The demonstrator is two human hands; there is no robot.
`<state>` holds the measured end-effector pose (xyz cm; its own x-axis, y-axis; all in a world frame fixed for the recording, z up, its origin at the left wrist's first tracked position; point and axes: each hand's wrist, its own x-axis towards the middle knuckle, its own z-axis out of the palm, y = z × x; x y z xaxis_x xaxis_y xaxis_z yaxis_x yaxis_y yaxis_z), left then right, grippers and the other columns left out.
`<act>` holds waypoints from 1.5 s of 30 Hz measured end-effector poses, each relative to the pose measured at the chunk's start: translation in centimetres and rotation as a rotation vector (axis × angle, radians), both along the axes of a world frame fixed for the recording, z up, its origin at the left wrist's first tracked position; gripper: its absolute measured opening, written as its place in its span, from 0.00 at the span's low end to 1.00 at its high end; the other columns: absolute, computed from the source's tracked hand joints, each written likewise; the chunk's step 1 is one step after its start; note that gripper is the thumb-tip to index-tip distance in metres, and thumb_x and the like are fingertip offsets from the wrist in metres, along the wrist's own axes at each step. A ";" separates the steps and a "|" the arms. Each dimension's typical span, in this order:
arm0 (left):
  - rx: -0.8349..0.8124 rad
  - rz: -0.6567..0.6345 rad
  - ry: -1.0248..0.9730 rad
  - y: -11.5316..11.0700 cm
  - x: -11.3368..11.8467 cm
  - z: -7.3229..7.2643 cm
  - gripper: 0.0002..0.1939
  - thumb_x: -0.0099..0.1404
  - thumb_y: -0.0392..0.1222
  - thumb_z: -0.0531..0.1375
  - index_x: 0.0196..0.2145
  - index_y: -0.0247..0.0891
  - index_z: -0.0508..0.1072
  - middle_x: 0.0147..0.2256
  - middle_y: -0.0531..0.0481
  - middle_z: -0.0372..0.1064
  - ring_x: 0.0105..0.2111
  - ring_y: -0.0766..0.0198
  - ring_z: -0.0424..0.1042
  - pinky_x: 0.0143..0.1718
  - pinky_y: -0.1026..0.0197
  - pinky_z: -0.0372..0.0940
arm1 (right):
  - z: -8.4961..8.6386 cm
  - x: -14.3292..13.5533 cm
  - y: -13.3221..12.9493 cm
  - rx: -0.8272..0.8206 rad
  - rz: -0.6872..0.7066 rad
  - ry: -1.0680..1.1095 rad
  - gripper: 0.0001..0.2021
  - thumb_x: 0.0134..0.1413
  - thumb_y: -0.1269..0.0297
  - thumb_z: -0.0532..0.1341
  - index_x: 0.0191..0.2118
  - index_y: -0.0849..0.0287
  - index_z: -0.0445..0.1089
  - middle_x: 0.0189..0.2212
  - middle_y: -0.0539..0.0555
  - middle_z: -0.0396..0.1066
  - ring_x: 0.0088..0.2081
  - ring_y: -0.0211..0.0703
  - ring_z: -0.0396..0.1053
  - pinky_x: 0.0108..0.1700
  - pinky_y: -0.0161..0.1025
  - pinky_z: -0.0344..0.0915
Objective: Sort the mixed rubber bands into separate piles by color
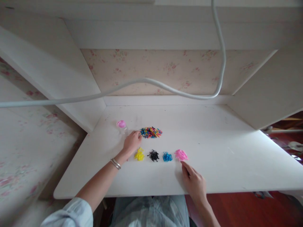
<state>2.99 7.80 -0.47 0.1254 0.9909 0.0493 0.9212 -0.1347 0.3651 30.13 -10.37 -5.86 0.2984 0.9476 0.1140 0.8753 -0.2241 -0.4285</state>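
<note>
A mixed pile of small, multicoloured rubber bands (151, 132) lies on the white desk. At its left edge is my left hand (132, 142), its fingertips pinched together; whatever they may hold is too small to see. Nearer me, single-colour heaps form a row: yellow bands (139, 154), black bands (154, 155), blue bands (167, 156) and pink bands (181, 154). Just below the pink heap, my right hand (194, 181) is closed with the fingers curled, its index fingertip by the heap's lower edge. Anything between those fingers is hidden.
Left of the mixed pile, a clear container with a pink top (121, 124) lies on the desk (213, 151). A white cable (146, 81) crosses the view above the desktop. White side panels flank the desk, with flowered wallpaper behind.
</note>
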 end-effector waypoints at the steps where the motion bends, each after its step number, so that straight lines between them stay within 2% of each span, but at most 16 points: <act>1: 0.002 0.004 0.004 0.4 0.1 -0.2 0.14 0.66 0.43 0.51 0.43 0.38 0.72 0.43 0.44 0.71 0.38 0.62 0.71 0.39 0.62 0.61 | 0.1 0.0 0.0 -0.003 0.006 -0.008 0.19 0.61 0.55 0.47 0.48 0.48 0.72 0.43 0.51 0.75 0.37 0.46 0.74 0.34 0.36 0.66; 7: 0.003 0.005 0.015 0.6 0.2 -0.7 0.12 0.65 0.41 0.52 0.37 0.37 0.74 0.39 0.45 0.72 0.38 0.63 0.70 0.38 0.64 0.61 | 0.5 0.0 0.0 -0.003 0.027 -0.020 0.20 0.61 0.56 0.46 0.48 0.48 0.73 0.42 0.51 0.75 0.36 0.45 0.74 0.34 0.36 0.66; 23: 0.111 -0.032 -0.046 -0.1 -0.8 0.0 0.13 0.67 0.42 0.50 0.39 0.40 0.74 0.39 0.47 0.71 0.38 0.64 0.71 0.41 0.64 0.62 | 0.9 -0.2 0.0 -0.016 0.043 -0.070 0.19 0.62 0.58 0.47 0.48 0.49 0.73 0.42 0.51 0.75 0.35 0.44 0.75 0.33 0.35 0.64; 34: 0.151 -0.058 -0.089 -0.2 -0.7 0.4 0.12 0.65 0.41 0.52 0.36 0.38 0.75 0.36 0.48 0.71 0.35 0.64 0.70 0.38 0.64 0.63 | 0.6 0.0 -0.1 0.065 0.075 -0.095 0.18 0.62 0.60 0.47 0.46 0.50 0.74 0.39 0.50 0.76 0.33 0.41 0.74 0.32 0.33 0.62; 37: 0.154 -0.097 -0.109 -0.8 0.0 1.0 0.12 0.65 0.42 0.52 0.37 0.38 0.74 0.36 0.48 0.72 0.35 0.65 0.70 0.40 0.64 0.63 | 0.3 0.1 0.0 0.076 0.086 -0.103 0.17 0.62 0.60 0.48 0.46 0.50 0.73 0.39 0.50 0.76 0.32 0.41 0.74 0.32 0.33 0.62; 40: 0.119 -0.225 -0.142 -2.2 1.8 2.0 0.12 0.66 0.42 0.51 0.37 0.40 0.75 0.36 0.50 0.72 0.36 0.66 0.70 0.41 0.65 0.63 | 0.2 0.0 0.0 0.075 0.085 -0.109 0.17 0.62 0.61 0.49 0.46 0.50 0.73 0.39 0.49 0.76 0.32 0.40 0.74 0.31 0.33 0.61; 43: 0.017 -0.364 -0.143 -3.8 4.1 2.7 0.12 0.66 0.42 0.51 0.36 0.41 0.75 0.37 0.50 0.72 0.38 0.66 0.70 0.41 0.65 0.63 | 0.3 0.0 0.0 0.074 0.076 -0.118 0.16 0.62 0.61 0.49 0.46 0.50 0.73 0.38 0.50 0.76 0.32 0.40 0.74 0.31 0.32 0.61; 45: -0.068 -0.410 -0.084 -4.6 5.6 2.8 0.13 0.65 0.43 0.51 0.34 0.42 0.76 0.37 0.50 0.73 0.37 0.65 0.71 0.40 0.65 0.63 | 0.3 0.0 0.1 0.070 0.075 -0.120 0.16 0.62 0.61 0.49 0.46 0.49 0.73 0.38 0.50 0.76 0.31 0.40 0.74 0.31 0.32 0.60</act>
